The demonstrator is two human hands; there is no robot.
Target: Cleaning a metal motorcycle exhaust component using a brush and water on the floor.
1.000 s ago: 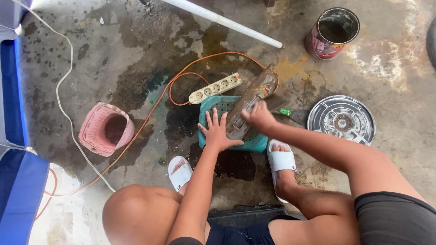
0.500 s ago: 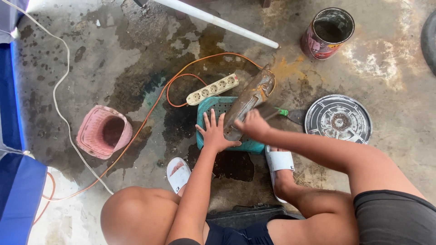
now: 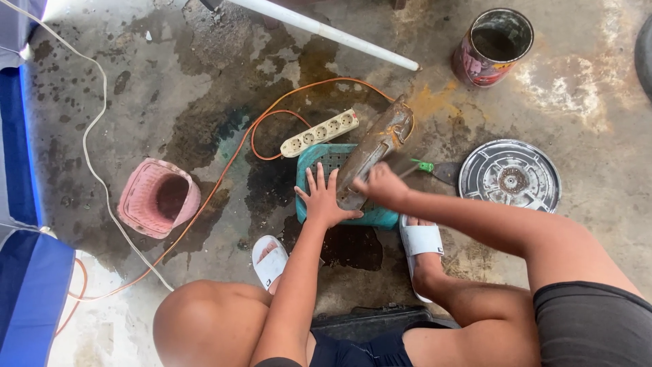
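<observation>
Change: since half a second ago the right hand [image 3: 382,185] sits slightly higher along the metal part, while the left hand has stayed flat in place.
Left hand: the left hand [image 3: 322,198] lies palm down, fingers spread, on the teal plastic stool [image 3: 319,158], its edge touching the lower end of the rusty metal part [image 3: 375,147].
Right hand: curled over the lower stretch of the rusty metal part, just beside the left hand; blur hides whether the fingers close on anything.
Metal part: long, brown and grimy, it lies aslant across the stool, its upper end jutting past the stool's far corner toward the orange cable [image 3: 238,146].
Beside it: a green-handled tool [image 3: 426,167] lies right of the stool; a white power strip [image 3: 320,132] lies just behind it.
Floor: stained, wet concrete floor [image 3: 170,81] with dark oily patches.
Around: a pink basket [image 3: 158,197] to the left, a round metal disc [image 3: 510,178] to the right, a dirty paint can [image 3: 494,46] far right, a white pipe [image 3: 326,30] at the top, a white cable [image 3: 95,115] on the left.
Feet: white sandals [image 3: 420,241] flank the stool.
</observation>
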